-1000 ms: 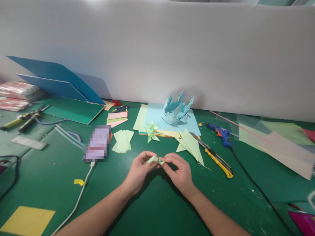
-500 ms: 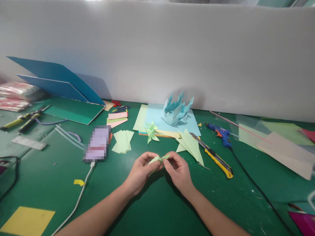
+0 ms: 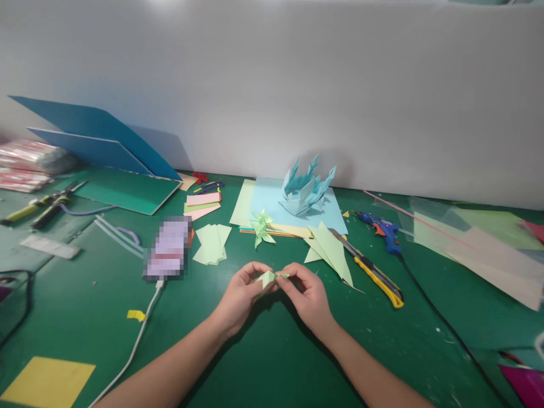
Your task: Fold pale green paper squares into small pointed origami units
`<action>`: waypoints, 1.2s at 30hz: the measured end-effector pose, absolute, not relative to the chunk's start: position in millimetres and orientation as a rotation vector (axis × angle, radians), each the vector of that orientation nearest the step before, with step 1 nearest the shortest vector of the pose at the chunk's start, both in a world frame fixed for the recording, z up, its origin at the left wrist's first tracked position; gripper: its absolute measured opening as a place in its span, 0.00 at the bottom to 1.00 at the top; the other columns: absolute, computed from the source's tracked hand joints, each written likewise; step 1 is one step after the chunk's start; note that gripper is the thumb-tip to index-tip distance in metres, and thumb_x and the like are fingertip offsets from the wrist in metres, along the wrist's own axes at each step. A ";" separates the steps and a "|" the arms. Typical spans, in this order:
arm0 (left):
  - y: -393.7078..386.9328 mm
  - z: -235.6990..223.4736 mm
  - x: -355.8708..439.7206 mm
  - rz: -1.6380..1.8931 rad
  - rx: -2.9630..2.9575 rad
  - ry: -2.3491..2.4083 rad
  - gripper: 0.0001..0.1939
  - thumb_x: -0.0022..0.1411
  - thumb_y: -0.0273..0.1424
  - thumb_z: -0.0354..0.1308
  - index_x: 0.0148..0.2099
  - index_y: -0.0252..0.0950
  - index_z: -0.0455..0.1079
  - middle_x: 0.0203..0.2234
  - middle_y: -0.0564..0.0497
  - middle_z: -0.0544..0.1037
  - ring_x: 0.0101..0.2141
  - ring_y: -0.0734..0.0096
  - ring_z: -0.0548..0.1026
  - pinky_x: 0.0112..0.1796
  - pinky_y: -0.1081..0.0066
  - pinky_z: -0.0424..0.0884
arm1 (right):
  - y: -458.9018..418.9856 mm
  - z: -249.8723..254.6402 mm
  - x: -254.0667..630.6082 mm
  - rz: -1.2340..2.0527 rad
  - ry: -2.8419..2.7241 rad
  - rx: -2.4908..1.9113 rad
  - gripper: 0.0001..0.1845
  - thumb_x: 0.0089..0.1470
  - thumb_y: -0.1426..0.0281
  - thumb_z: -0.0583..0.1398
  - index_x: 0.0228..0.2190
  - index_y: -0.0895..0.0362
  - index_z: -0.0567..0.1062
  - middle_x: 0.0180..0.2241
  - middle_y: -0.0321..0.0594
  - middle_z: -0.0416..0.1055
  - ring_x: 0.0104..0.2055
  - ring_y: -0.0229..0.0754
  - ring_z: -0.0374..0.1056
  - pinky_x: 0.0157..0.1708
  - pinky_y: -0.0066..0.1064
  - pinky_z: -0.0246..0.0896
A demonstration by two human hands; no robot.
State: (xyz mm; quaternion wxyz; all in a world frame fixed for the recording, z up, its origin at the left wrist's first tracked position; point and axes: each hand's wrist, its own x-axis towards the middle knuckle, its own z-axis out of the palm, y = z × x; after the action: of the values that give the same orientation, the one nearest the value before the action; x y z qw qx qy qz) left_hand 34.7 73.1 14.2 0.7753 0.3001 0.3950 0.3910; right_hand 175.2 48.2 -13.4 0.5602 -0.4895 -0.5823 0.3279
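Note:
Between my hands is a small folded piece of light green paper point(image 3: 267, 278), partly covered by fingers. My left hand point(image 3: 241, 294) pinches its wider left part between thumb and fingers. With thumb and forefinger, my right hand point(image 3: 309, 297) grips its thin pointed right end. Just beyond lies a light green folded paper flower point(image 3: 262, 228) with pointed petals. Left of it is a small stack of pale green paper pieces point(image 3: 212, 243); to the right lie more pale green cut sheets point(image 3: 330, 252). A light blue folded paper crown shape point(image 3: 304, 192) stands behind on blue paper.
A yellow box cutter point(image 3: 378, 283) and a blue glue gun point(image 3: 387, 232) with a black cord lie right. Left are a phone point(image 3: 169, 246) on a white cable, pliers point(image 3: 53, 205) and blue boards point(image 3: 97, 127). Yellow paper point(image 3: 49, 381) lies front left. A white panel point(image 3: 272, 85) closes the back.
The green paper has turned slightly between my fingers, showing more of its folded left part. My right fingers have shifted a little on its thin end. The objects on the table stay put.

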 end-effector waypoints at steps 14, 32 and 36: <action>71.0 12.4 35.7 0.845 0.764 0.883 0.16 0.41 0.34 0.70 0.31 0.33 0.70 0.25 0.54 0.74 0.26 0.77 0.72 0.33 0.74 0.68 | 47.9 -9.1 172.1 0.726 -1.385 -1.192 0.08 0.53 0.69 0.55 0.23 0.56 0.65 0.22 0.34 0.64 0.24 0.35 0.62 0.25 0.26 0.59; 76.5 15.2 33.2 0.912 1.233 1.185 0.07 0.42 0.26 0.62 0.29 0.36 0.72 0.26 0.52 0.76 0.30 0.70 0.73 0.31 0.74 0.68 | 49.9 -8.5 175.6 0.593 -1.605 -1.115 0.09 0.52 0.75 0.55 0.34 0.53 0.72 0.31 0.38 0.70 0.31 0.39 0.67 0.30 0.29 0.65; 76.7 16.4 33.2 0.921 1.262 1.198 0.05 0.42 0.26 0.62 0.27 0.36 0.71 0.25 0.54 0.74 0.26 0.73 0.71 0.28 0.76 0.66 | 49.5 -9.6 175.9 0.575 -1.607 -1.117 0.07 0.51 0.76 0.54 0.31 0.54 0.70 0.29 0.38 0.69 0.31 0.39 0.67 0.31 0.29 0.64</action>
State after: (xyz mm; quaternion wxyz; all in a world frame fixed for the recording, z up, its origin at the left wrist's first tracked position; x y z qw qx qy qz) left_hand 33.2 76.7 16.4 0.5537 0.5338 0.5067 0.3895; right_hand 175.9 49.5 -9.6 0.5235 -0.4665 -0.6714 0.2400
